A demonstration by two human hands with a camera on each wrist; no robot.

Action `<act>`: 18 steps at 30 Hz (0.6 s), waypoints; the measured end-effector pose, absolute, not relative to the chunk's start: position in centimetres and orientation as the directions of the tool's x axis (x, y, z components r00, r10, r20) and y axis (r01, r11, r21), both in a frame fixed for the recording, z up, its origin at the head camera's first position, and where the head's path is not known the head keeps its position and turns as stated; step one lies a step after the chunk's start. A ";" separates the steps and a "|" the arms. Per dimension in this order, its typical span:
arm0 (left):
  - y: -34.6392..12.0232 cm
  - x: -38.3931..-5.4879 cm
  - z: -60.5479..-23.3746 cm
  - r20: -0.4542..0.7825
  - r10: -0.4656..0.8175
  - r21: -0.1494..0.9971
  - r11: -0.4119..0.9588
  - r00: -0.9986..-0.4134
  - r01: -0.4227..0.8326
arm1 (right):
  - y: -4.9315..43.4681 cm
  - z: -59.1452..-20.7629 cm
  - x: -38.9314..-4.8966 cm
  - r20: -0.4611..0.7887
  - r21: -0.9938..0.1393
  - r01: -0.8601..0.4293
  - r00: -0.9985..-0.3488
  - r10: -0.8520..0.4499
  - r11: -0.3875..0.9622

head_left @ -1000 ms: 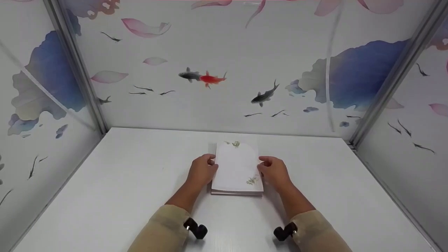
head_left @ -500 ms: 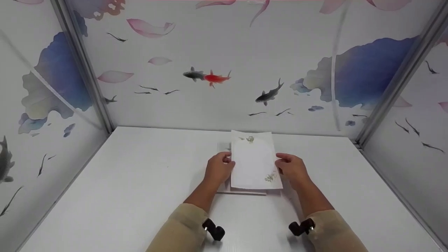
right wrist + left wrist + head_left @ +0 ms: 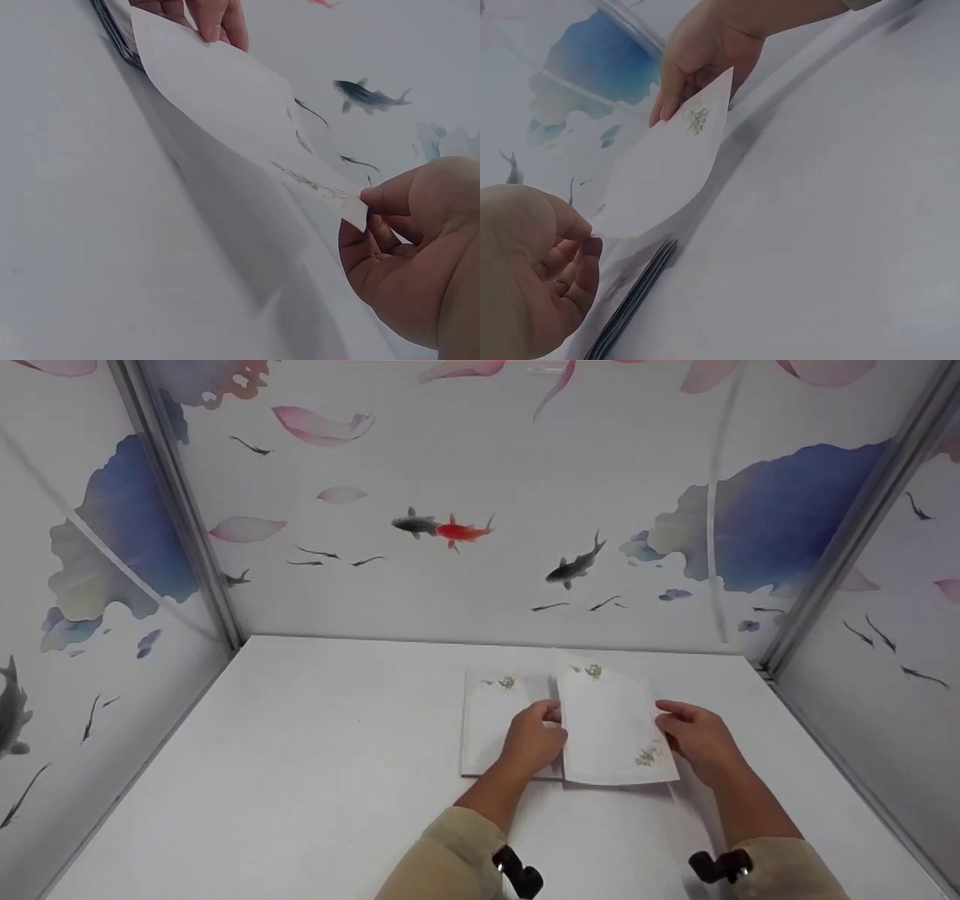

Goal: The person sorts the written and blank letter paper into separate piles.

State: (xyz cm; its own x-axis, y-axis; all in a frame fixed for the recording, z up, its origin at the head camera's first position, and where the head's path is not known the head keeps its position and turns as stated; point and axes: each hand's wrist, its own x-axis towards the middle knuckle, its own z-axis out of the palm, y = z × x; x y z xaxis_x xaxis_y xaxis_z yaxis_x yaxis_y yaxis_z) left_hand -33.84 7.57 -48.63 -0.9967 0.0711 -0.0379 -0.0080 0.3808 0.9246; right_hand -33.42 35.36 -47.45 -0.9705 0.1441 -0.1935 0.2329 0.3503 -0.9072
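A white sheet of paper (image 3: pixel 607 727) with small green floral prints is raised over the table, right of a stack of matching sheets (image 3: pixel 487 720). My left hand (image 3: pixel 534 739) pinches its left edge between thumb and fingers, reaching across the stack's right part. On the opposite edge, my right hand (image 3: pixel 701 739) pinches the paper, thumb on top. From the left wrist, the sheet (image 3: pixel 667 169) bows between both hands, and the stack's dark layered edge (image 3: pixel 634 300) lies below. In the right wrist view the sheet (image 3: pixel 217 90) hangs clear of the table, casting a shadow.
The white table (image 3: pixel 300 780) is bounded by printed panels with fish and petals, joined by metal posts (image 3: pixel 176 502). The back panel (image 3: pixel 450 600) rises just behind the papers. Black camera mounts (image 3: pixel 517 874) sit at both sleeve cuffs.
Both hands have lifted the top sheet off the stack and carried it to the right. The stack, first covered by it, now shows another printed sheet on top.
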 end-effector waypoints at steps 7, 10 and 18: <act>10.2 -33.1 -48.6 -0.013 0.079 0.942 0.335 -0.997 0.014 | 38.6 -47.4 -32.3 -0.180 -0.908 0.225 -0.971 0.156 0.354; 10.7 -32.9 -48.9 0.004 0.076 0.953 0.303 -0.997 0.027 | 39.3 -47.5 -32.1 -0.185 -0.899 0.236 -0.968 0.168 0.368; 10.8 -33.0 -49.7 0.020 0.064 0.948 0.317 -0.998 0.039 | 39.3 -48.2 -32.3 -0.167 -0.879 0.228 -0.970 0.177 0.420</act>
State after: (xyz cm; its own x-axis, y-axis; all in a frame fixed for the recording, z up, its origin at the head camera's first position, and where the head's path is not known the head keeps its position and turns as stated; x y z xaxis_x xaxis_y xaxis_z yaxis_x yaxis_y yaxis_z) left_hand -32.98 10.81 -49.67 -0.9977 0.0642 0.0197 0.0391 0.3167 0.9477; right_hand -32.29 39.32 -48.22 -0.9699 0.1769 -0.1672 0.2280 0.4197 -0.8786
